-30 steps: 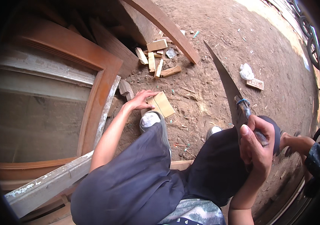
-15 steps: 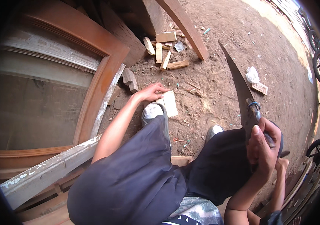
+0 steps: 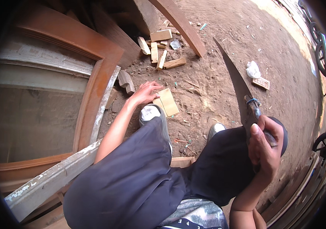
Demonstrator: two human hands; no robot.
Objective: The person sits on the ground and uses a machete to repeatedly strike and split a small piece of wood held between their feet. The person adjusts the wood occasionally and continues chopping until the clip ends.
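Observation:
My right hand is closed around the handle of a handsaw, above my right knee. The dark toothed blade points up and away, and blue binding wraps the base of the handle. My left hand is low over the ground past my left shoe, fingers loosely stretched. Beside its thumb lies a pale, flat wood block with a dark line across it; whether this is a mark or a gap between two pieces I cannot tell. The thumb appears to touch the block's near-left corner.
Several wood offcuts lie scattered ahead, near a leaning brown plank. Left stands a framed wooden panel with a paint-chipped rail. A white plastic bag and a small wood piece lie at right; bicycle wheels stand beyond.
My left fingers have eased off the wood block, which now lies more turned, its dark line showing. The saw stays in my right hand. Another person's hand at lower right has left view.

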